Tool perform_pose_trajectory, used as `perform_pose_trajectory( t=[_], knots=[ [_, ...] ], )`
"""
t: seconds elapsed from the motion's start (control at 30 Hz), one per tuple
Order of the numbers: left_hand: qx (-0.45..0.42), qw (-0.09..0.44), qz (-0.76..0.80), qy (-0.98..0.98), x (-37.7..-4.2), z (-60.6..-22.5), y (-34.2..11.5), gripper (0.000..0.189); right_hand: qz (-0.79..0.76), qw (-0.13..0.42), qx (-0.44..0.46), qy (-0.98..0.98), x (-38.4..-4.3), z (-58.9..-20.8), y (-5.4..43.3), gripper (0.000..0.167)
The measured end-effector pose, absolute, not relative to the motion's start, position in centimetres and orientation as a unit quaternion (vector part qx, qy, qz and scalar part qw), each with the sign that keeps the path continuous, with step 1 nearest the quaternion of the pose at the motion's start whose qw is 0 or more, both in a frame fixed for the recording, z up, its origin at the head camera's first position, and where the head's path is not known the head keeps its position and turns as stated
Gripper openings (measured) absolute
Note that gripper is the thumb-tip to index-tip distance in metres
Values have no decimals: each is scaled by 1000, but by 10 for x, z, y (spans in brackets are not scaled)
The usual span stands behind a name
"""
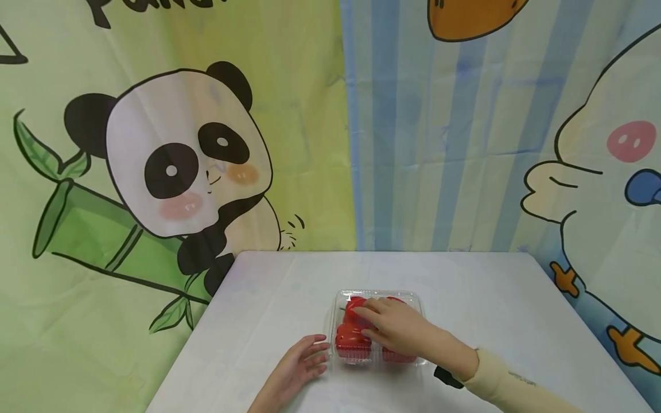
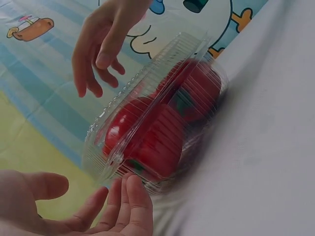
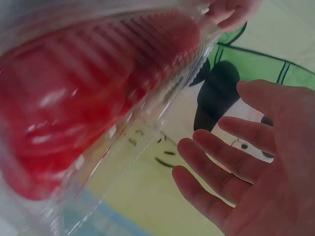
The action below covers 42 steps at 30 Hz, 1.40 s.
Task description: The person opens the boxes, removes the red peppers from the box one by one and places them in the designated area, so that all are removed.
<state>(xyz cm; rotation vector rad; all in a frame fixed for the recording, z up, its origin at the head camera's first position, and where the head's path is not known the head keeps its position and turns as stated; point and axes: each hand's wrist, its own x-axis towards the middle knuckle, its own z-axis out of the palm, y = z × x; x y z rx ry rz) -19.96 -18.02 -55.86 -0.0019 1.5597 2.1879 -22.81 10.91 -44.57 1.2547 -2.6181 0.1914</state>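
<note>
A clear plastic clamshell box (image 1: 379,293) sits on the table with its lid down over several glossy red vegetables (image 1: 353,338). They have green stem parts and look like bell peppers or tomatoes. My right hand (image 1: 400,328) hovers above the lid, fingers spread and lightly bent, holding nothing. In the left wrist view a gap shows between that hand (image 2: 110,39) and the box (image 2: 189,42). Beside the box's left wall is my left hand (image 1: 299,364), its fingers extended. Its fingertips (image 2: 138,191) come right up to the box's end; whether they touch it I cannot tell.
The white tabletop (image 1: 268,310) spreads around the box on all sides. Behind it hangs a cloth backdrop with a cartoon panda (image 1: 186,149) and blue stripes. A black item (image 1: 448,377) sits at the right wrist, beside the pale sleeve (image 1: 508,381).
</note>
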Motion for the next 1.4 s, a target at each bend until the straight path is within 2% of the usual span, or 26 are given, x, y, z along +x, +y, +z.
perform_pose_trajectory(
  t=[0.3,0.57,0.7,1.1,1.4],
  knots=[
    [19,243,790,563,-198,-556,-176,52,25,124,462,-878,-215,-448,77,43],
    [37,255,789,558,-200,-556,-176,43,-11,179,499,-848,-213,-460,55,33],
    [43,269,789,551,-202,-556,-176,38,-18,187,499,-846,-215,-466,49,34],
    [41,288,779,556,-205,-555,-177,28,-26,163,513,-842,-219,-476,35,35],
    [45,298,763,571,-204,-558,-182,24,-12,161,534,-830,-217,-484,30,19]
  ],
)
